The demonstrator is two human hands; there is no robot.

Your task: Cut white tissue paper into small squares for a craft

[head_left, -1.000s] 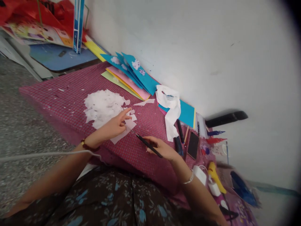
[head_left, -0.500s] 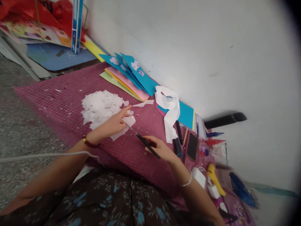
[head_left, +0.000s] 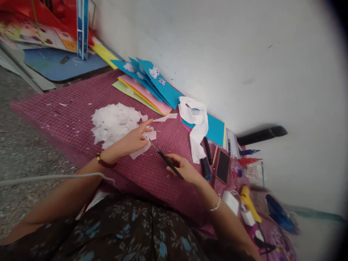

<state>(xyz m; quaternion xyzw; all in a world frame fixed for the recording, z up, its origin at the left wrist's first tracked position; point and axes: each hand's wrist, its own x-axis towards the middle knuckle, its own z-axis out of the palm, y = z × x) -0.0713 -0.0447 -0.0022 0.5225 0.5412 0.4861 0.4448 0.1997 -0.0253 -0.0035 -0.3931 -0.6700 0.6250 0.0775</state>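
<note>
My left hand (head_left: 133, 140) lies over white paper beside the pile, index finger stretched out and the other fingers partly bent. Under and beside its fingers are a white paper piece (head_left: 139, 151) and a thin paper strip (head_left: 166, 117). A loose heap of torn white paper (head_left: 114, 121) spreads to its left on the red checked tablecloth (head_left: 160, 181). My right hand (head_left: 182, 167) is closed around a slim black pen-like tool (head_left: 170, 165). The tool's thin metal tip points at the paper near my left fingers; its exact kind is unclear.
Blue cards with white tufts (head_left: 159, 81) lean by the wall over pink and green sheets. A crumpled white strip (head_left: 198, 125) lies right of them. Further right are a phone (head_left: 223, 166), pens, a yellow glue gun (head_left: 249, 203) and a white plug. A white cable (head_left: 54, 179) crosses my left forearm.
The whole view has shifted slightly. Both hands keep nearly the same pose, and the black tool stays in my right hand with its tip by the paper.
</note>
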